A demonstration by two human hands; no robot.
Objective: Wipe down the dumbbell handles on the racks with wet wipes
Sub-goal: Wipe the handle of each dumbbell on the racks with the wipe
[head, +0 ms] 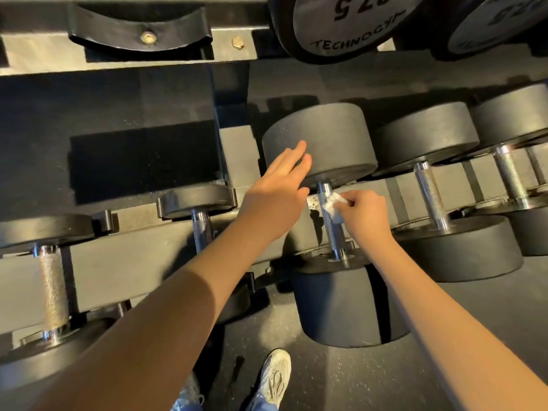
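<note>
A large black dumbbell (323, 143) lies on the lower rack, its chrome handle (333, 232) running toward me. My right hand (366, 216) pinches a crumpled white wet wipe (333, 206) against the upper part of that handle. With straight fingers, my left hand (278, 191) rests on the left side of the dumbbell's far head. The near head (344, 304) hangs over the rack's front edge.
More big dumbbells (430, 134) sit to the right, their handles (431, 197) bare. Smaller dumbbells (53, 289) lie on the rack (142, 256) to the left. An upper shelf (118, 51) holds an unfilled cradle and weights marked Technogym (350, 28). My shoes (274, 378) stand on dark rubber flooring.
</note>
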